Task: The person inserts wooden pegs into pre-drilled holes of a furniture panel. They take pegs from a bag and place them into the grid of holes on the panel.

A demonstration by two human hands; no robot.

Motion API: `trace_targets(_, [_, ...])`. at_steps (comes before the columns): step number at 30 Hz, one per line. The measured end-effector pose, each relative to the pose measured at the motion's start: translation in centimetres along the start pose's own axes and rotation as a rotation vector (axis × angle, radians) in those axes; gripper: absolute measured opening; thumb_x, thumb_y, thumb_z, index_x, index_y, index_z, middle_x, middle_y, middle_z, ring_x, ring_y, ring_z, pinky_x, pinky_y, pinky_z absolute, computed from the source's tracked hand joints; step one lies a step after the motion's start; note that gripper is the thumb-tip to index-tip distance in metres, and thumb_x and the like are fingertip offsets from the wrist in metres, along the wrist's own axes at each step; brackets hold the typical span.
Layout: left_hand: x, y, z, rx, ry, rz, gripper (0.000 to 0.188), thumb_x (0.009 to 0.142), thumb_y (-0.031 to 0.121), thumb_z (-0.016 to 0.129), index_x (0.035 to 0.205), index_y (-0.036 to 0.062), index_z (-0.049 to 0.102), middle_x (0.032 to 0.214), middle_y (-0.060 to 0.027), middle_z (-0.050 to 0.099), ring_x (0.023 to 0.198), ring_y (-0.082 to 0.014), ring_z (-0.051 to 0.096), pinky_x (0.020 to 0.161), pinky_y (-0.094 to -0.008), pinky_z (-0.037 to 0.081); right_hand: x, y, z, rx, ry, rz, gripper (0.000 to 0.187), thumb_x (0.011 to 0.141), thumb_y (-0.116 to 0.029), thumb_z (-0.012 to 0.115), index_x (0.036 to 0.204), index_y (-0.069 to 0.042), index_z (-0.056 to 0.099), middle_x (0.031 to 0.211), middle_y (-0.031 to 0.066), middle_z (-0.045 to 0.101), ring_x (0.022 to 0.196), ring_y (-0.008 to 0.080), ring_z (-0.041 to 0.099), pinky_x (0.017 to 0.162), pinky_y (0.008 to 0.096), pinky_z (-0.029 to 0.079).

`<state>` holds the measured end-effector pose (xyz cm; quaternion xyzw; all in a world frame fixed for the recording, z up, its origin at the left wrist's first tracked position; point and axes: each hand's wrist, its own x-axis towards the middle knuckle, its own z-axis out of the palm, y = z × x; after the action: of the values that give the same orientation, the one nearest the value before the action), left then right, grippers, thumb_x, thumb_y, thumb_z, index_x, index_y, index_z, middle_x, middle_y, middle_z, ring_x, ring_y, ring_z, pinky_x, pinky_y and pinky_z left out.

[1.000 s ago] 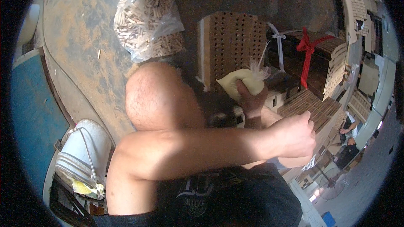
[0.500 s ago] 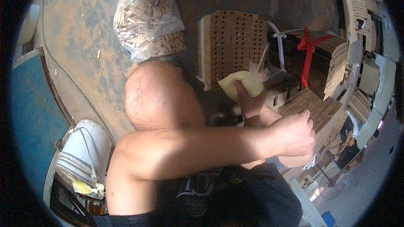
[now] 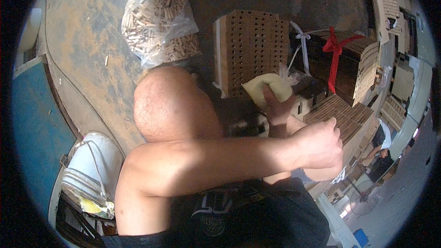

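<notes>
My right hand is wrapped round a pale yellow squeeze bottle that has a thin, pale nozzle and some clear plastic at its tip. It is beside the near right corner of a stack of brown wooden boards drilled with rows of dark holes. My left arm reaches across my body to the right. At its end my left hand is curled closed near my right knee, and its fingers face away, so whatever it may hold is hidden.
A clear plastic bag of wooden dowels lies at the far left, with one loose dowel on the floor. To the right stand board bundles tied with a red ribbon and a white ribbon. A white bucket is near left.
My right hand and the squeeze bottle have shifted slightly right, and the nozzle tip with them. The left arm stays much the same. The whole view has moved a little.
</notes>
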<state>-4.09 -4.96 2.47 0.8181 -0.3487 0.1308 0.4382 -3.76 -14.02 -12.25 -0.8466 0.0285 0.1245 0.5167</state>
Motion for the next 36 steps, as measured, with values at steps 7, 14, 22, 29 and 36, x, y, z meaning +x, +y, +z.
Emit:
trace_targets(7, [-0.1, -0.1, -0.2, -0.01, 0.034, -0.001, 0.019, 0.086, 0.02, 0.06, 0.079, 0.0102, 0.075, 0.081, -0.006, 0.073, 0.08, -0.0229, 0.068, 0.078, -0.0419, 0.048, 0.2, 1.1, -0.1, -0.074, -0.017, -0.058, 0.044, 0.073, -0.022, 0.086, 0.105, 0.002, 0.067, 0.101, 0.0089, 0.07, 0.09, 0.0182, 0.065, 0.083, 0.0325, 0.053])
trace_targets(14, [0.0, 0.5, 0.3, 0.002, 0.021, -0.027, 0.021, 0.086, 0.022, 0.059, 0.078, 0.0102, 0.075, 0.078, -0.0057, 0.073, 0.078, -0.0231, 0.068, 0.077, -0.0413, 0.047, -0.8, 0.3, -1.6, -0.168, 0.071, 0.006, 0.047, 0.072, -0.022, 0.088, 0.106, 0.002, 0.066, 0.1, 0.0101, 0.07, 0.09, 0.0196, 0.065, 0.083, 0.0339, 0.052])
trace_targets(22, [-0.2, 0.4, 0.6, 0.003, 0.029, -0.025, 0.021, 0.085, 0.021, 0.059, 0.079, 0.009, 0.075, 0.081, -0.0057, 0.074, 0.081, -0.0226, 0.068, 0.082, -0.0415, 0.047, -0.8, 1.0, -1.7, -0.138, 0.034, -0.029, 0.045, 0.072, -0.021, 0.087, 0.104, 0.002, 0.066, 0.101, 0.0107, 0.07, 0.089, 0.0209, 0.065, 0.082, 0.0346, 0.053])
trace_targets(29, [0.0, 0.7, 1.0, -0.043, 0.037, -0.036, 0.021, 0.085, 0.023, 0.06, 0.081, 0.0089, 0.076, 0.083, -0.0063, 0.074, 0.084, -0.0225, 0.068, 0.081, -0.0411, 0.046, -0.8, 0.6, -0.8, -0.249, -0.057, -0.062, 0.045, 0.073, -0.02, 0.086, 0.106, 0.003, 0.066, 0.101, 0.0105, 0.071, 0.088, 0.0203, 0.066, 0.082, 0.0337, 0.053])
trace_targets(36, [-0.2, 0.4, 0.5, 0.024, 0.01, -0.022, 0.021, 0.086, 0.022, 0.059, 0.081, 0.0097, 0.075, 0.083, -0.0056, 0.074, 0.084, -0.0222, 0.068, 0.08, -0.0402, 0.046, -1.8, -0.1, -0.4, -0.314, -0.007, 0.0, 0.045, 0.074, -0.019, 0.085, 0.107, 0.003, 0.066, 0.101, 0.0107, 0.071, 0.088, 0.0207, 0.066, 0.082, 0.0335, 0.053])
